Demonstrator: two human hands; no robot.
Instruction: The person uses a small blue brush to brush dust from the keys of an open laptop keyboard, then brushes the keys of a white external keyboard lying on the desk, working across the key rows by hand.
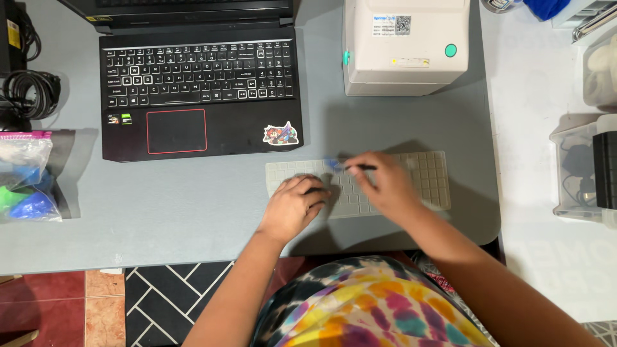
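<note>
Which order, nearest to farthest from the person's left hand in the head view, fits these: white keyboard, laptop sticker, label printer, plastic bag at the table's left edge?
From the left hand:
1. White keyboard: under the hand, touching.
2. Laptop sticker: just above, on the palm rest.
3. Label printer: up and right.
4. Plastic bag: far left edge.

blurred right hand [384, 183] over white keyboard [432, 175]
</note>
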